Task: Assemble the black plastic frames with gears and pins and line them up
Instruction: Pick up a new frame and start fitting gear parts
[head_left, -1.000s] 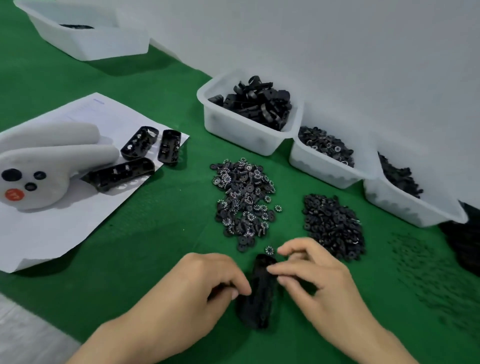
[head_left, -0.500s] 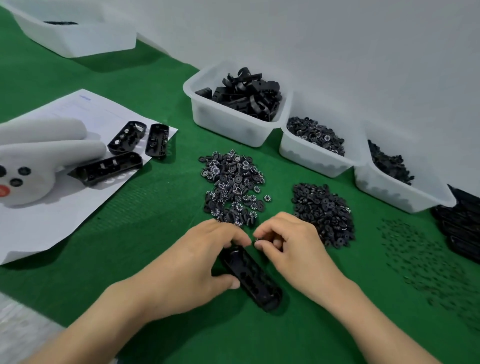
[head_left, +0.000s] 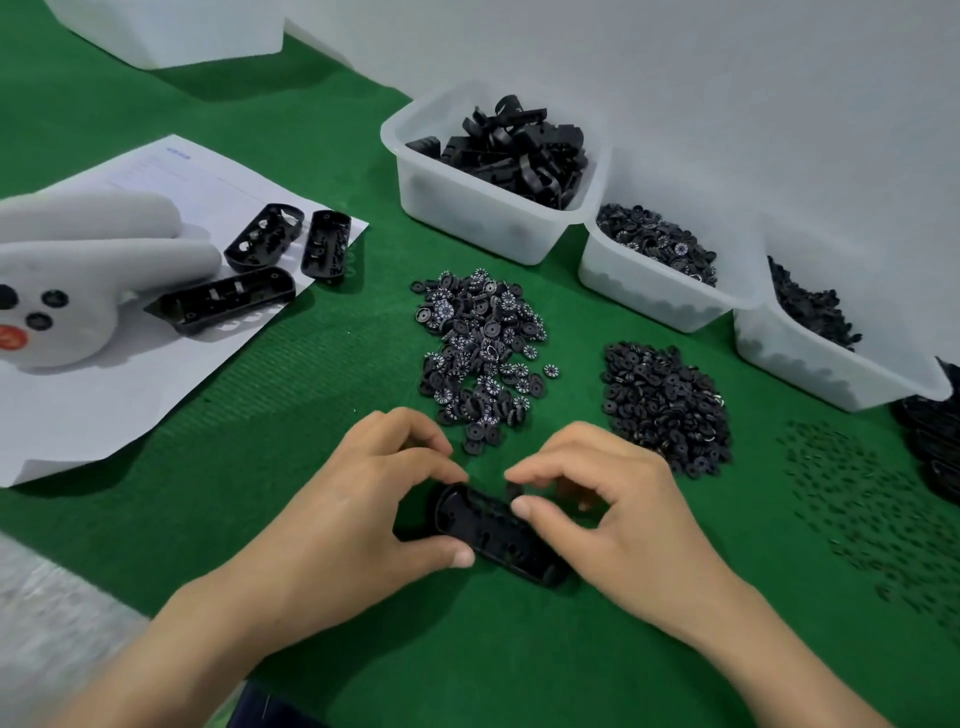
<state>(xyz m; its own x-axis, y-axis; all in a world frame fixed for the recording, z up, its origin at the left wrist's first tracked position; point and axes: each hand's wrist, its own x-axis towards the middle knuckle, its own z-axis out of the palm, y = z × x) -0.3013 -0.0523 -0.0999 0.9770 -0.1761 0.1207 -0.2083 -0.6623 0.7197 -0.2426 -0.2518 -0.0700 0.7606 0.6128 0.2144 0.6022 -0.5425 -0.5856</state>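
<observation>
A black plastic frame (head_left: 493, 530) lies open side up on the green mat, slanting down to the right. My left hand (head_left: 363, 514) grips its left end between thumb and curled fingers. My right hand (head_left: 602, 514) hovers over its right half and pinches a small black gear (head_left: 515, 491) between thumb and forefinger, just above the frame. Behind them lie a heap of numbered gears (head_left: 480, 348), a heap of plain black gears (head_left: 667, 402) and scattered pins (head_left: 872, 499). Three frames (head_left: 228, 299) rest on a white paper.
Three white bins stand along the wall: frames (head_left: 467, 202), gears (head_left: 644, 280), small black parts (head_left: 810, 358). A white plush toy (head_left: 78, 280) lies on the paper (head_left: 104, 405) at left. Black frames (head_left: 935, 441) are stacked at the right edge. Another white bin (head_left: 171, 31) is far left.
The frame turned from nearly upright under my hands to slanting down-right, open side up. My right hand took a gear at the numbered heap and now holds it over the frame.
</observation>
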